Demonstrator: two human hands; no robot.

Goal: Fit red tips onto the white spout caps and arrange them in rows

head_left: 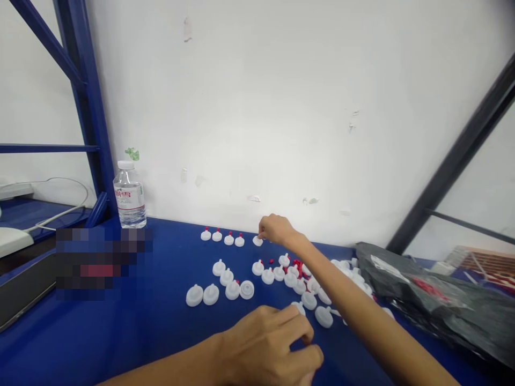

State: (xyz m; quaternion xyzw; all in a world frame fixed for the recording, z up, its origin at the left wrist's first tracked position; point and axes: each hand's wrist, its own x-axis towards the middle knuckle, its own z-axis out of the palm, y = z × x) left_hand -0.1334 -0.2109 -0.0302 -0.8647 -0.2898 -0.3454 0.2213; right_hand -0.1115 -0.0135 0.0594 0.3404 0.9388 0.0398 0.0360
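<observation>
At the back of the blue table, my right hand is closed in a pinch over a white round cap; its fingers cover the top of that cap. To its left stand several white caps with red tips in a row. My left hand is in front, fingers curled, with a gap between thumb and forefinger and nothing visible in it. Just behind its fingers lies another white cap. Loose white caps and a pile of small red tips lie between the hands and under my right forearm.
A water bottle stands at the back left by a blue metal frame. Dark plastic bags lie on the right beside more white caps. A white wall rises behind the table. One patch at left is blurred.
</observation>
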